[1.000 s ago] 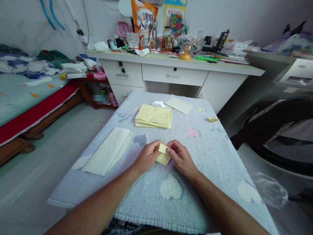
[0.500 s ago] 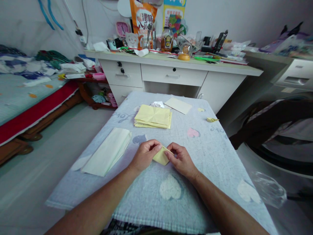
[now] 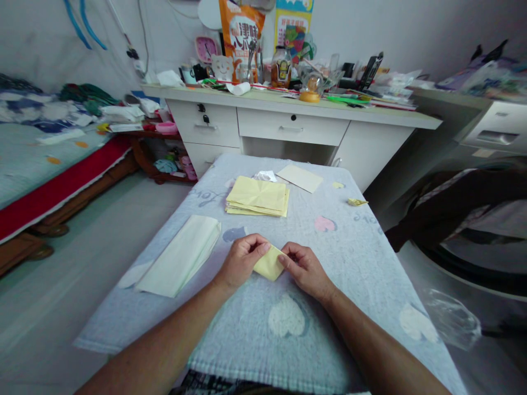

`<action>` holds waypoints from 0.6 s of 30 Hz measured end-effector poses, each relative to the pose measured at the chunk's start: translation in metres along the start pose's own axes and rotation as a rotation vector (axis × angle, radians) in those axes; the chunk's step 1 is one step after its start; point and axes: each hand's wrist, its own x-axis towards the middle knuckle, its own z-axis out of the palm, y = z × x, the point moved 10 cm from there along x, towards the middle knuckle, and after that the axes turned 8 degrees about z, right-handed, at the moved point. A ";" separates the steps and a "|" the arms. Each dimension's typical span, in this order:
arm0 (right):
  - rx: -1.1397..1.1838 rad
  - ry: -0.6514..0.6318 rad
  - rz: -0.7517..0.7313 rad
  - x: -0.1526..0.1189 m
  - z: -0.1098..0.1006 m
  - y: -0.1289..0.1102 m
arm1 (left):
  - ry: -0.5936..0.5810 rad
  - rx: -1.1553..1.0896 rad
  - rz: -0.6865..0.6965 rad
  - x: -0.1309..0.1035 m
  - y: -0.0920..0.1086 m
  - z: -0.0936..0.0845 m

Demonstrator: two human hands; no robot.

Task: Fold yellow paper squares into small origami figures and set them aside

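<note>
Between my two hands is a small folded piece of yellow paper [image 3: 269,265], held just above the cloth-covered table. My left hand [image 3: 247,258] pinches its upper left side, thumb on top. On the right edge, my right hand [image 3: 302,267] has it between thumb and curled fingers. Beyond them lies a stack of yellow paper sheets [image 3: 257,195]. To the left of my left hand rests a folded pale paper bundle [image 3: 181,255]. Some fingertips are hidden behind the paper.
A pale card [image 3: 300,178] and a crumpled white piece [image 3: 265,175] lie near the table's far edge. At the right is a small folded gold piece [image 3: 356,202]. A cluttered white desk [image 3: 288,101] stands behind; a front-loading washer [image 3: 489,219] stands right.
The folded yellow paper has turned slightly and shows more of its face, shifted a little left. Both hands keep their hold with small finger movements.
</note>
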 end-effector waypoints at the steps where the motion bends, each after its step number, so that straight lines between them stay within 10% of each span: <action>1: 0.001 0.004 0.004 0.000 -0.001 0.001 | 0.018 -0.029 -0.009 0.000 -0.001 -0.002; 6: 0.027 0.093 -0.017 0.001 -0.015 -0.001 | -0.032 -0.106 -0.012 0.002 -0.001 0.002; 18: -0.551 0.243 -0.307 -0.008 -0.017 -0.036 | -0.092 0.676 0.457 -0.007 0.044 0.015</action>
